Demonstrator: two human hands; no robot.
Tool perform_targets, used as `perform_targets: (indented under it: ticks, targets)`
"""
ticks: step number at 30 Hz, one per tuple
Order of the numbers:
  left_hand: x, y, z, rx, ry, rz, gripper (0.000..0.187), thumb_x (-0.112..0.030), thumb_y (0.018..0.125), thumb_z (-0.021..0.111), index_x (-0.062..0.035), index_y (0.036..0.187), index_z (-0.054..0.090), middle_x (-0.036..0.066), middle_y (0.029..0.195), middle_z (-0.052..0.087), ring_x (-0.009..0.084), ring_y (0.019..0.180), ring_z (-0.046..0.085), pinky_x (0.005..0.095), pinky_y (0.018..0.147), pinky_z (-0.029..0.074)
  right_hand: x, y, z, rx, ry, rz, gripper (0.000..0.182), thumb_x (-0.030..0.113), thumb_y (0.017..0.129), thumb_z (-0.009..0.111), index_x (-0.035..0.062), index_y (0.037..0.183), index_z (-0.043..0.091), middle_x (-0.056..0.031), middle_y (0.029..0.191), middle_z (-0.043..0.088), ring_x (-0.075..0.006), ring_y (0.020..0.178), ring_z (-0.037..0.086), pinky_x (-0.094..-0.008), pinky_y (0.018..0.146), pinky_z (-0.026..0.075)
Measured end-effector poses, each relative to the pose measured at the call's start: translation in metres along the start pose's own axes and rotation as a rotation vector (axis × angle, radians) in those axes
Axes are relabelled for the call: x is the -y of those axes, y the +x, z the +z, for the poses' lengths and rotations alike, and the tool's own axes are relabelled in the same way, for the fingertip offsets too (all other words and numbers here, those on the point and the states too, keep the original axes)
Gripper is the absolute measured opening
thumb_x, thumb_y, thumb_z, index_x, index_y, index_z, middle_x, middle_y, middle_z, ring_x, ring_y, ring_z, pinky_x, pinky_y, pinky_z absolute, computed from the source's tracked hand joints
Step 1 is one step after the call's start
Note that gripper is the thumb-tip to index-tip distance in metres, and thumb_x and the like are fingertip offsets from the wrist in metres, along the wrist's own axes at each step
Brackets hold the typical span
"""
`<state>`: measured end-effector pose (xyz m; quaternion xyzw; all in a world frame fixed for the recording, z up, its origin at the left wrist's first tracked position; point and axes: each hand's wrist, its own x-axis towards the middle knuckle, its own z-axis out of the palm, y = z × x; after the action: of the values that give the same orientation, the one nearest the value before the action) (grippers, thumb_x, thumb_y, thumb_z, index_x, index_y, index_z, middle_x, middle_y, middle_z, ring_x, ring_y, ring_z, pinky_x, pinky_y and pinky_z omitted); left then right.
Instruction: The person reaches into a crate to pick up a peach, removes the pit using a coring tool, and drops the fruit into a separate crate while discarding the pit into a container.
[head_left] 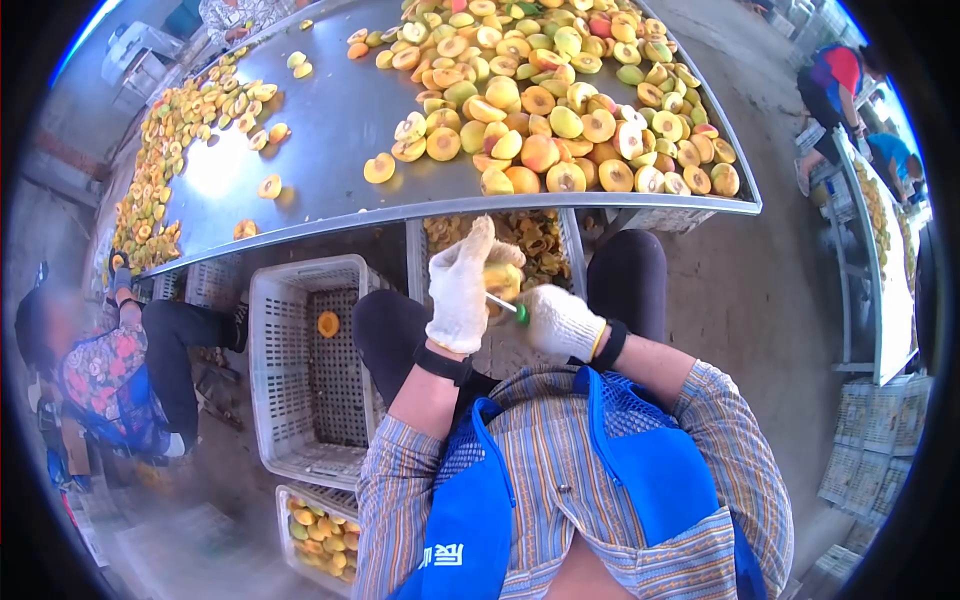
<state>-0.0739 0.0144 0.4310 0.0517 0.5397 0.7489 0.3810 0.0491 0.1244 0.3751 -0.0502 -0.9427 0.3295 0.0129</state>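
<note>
My left hand, in a white work glove, is closed around a yellow peach half, its thumb and fingers raised about the fruit. My right hand, gloved too, grips a pitting tool with a green handle and a thin metal shaft. The shaft's tip reaches into the fruit, where the blade end is hidden. Both hands are in front of my lap, below the edge of the metal table. Beneath them a crate holds cut peels and scraps.
A pile of halved peaches covers the table's right side; more lie at its left. Beside my left knee stands a white crate with one peach half. Behind it is a crate of peach halves. A person sits at left; others work at right.
</note>
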Motion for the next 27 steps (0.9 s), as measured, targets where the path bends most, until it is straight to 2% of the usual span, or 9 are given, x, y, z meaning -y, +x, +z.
perform_targets:
  ticks: [2,8,10,12,14,19,22,26,27]
  targets:
    - [0.001,0.006,-0.001,-0.025,0.104,0.052,0.053,-0.046,0.100,0.055,0.0037,0.085,0.068,0.019,0.081,0.068,0.0259,0.061,0.065,0.0299,0.050,0.050,0.005,0.009,-0.014,-0.027,0.006,0.147,0.017,0.024,0.084,0.065,0.0098,0.086,0.073,-0.0181,0.076,0.069,-0.0372,0.069,0.068,-0.0462,0.063,0.055]
    - [0.013,0.000,-0.005,0.153,-0.720,-0.043,0.063,-0.057,0.098,0.051,0.0029,0.093,0.068,0.020,0.089,0.068,0.0367,0.084,0.066,0.0472,0.077,0.056,-0.001,0.010,-0.009,0.030,-0.101,-0.022,0.020,0.023,0.085,0.062,0.0051,0.086,0.070,-0.0188,0.077,0.068,-0.0378,0.072,0.067,-0.0466,0.066,0.055]
    - [0.019,0.001,-0.012,0.097,-0.679,-0.093,0.059,-0.055,0.097,0.055,0.0022,0.092,0.069,0.020,0.088,0.068,0.0370,0.085,0.066,0.0497,0.076,0.055,0.005,0.008,-0.006,0.104,-0.208,-0.188,0.020,0.020,0.086,0.059,0.0028,0.088,0.068,-0.0193,0.079,0.068,-0.0375,0.073,0.067,-0.0464,0.067,0.054]
    - [0.020,0.001,-0.015,0.087,-0.532,-0.131,0.054,-0.051,0.096,0.058,0.0016,0.090,0.069,0.020,0.087,0.067,0.0370,0.084,0.067,0.0493,0.075,0.055,0.016,0.005,-0.006,0.148,0.073,0.095,0.022,0.021,0.086,0.058,0.0006,0.087,0.067,-0.0194,0.077,0.067,-0.0378,0.071,0.066,-0.0470,0.065,0.053]
    - [0.015,-0.002,-0.014,0.090,-0.471,-0.128,0.047,-0.045,0.096,0.061,0.0007,0.088,0.069,0.020,0.085,0.067,0.0366,0.078,0.067,0.0482,0.071,0.056,0.006,0.005,0.005,0.056,0.029,0.038,0.022,0.022,0.087,0.059,0.0015,0.089,0.067,-0.0184,0.076,0.067,-0.0377,0.070,0.066,-0.0472,0.065,0.054]
    - [0.015,-0.005,-0.017,0.206,-0.348,-0.005,0.042,-0.040,0.098,0.057,-0.0012,0.085,0.067,0.019,0.081,0.066,0.0381,0.068,0.065,0.0458,0.061,0.054,-0.004,0.006,0.032,0.121,0.124,-0.029,0.043,0.027,0.086,0.067,0.0068,0.124,0.061,-0.0208,0.112,0.067,-0.0354,0.099,0.067,-0.0417,0.086,0.056]
    - [0.019,-0.006,-0.019,0.357,-0.526,0.009,0.046,-0.040,0.100,0.051,-0.0022,0.078,0.063,0.021,0.078,0.065,0.0411,0.066,0.065,0.0472,0.056,0.052,-0.014,0.012,0.049,-0.046,0.177,-0.257,0.027,0.025,0.087,0.062,0.0056,0.105,0.065,-0.0165,0.089,0.069,-0.0351,0.080,0.068,-0.0422,0.071,0.056]
    - [0.005,-0.004,-0.013,0.532,-0.524,0.022,0.047,-0.037,0.101,0.050,-0.0001,0.077,0.066,0.023,0.073,0.065,0.0411,0.059,0.063,0.0457,0.054,0.052,0.007,0.012,0.005,-0.048,0.119,-0.278,0.026,0.024,0.087,0.063,0.0062,0.105,0.066,-0.0171,0.088,0.069,-0.0347,0.080,0.068,-0.0421,0.070,0.056]
    - [-0.002,-0.006,-0.008,0.395,-0.373,0.002,0.047,-0.036,0.101,0.049,0.0000,0.077,0.066,0.024,0.071,0.064,0.0404,0.059,0.063,0.0437,0.053,0.052,0.021,0.018,-0.020,0.220,0.040,-0.006,0.033,0.029,0.090,0.062,0.0072,0.114,0.063,-0.0168,0.109,0.064,-0.0332,0.099,0.064,-0.0403,0.083,0.054]
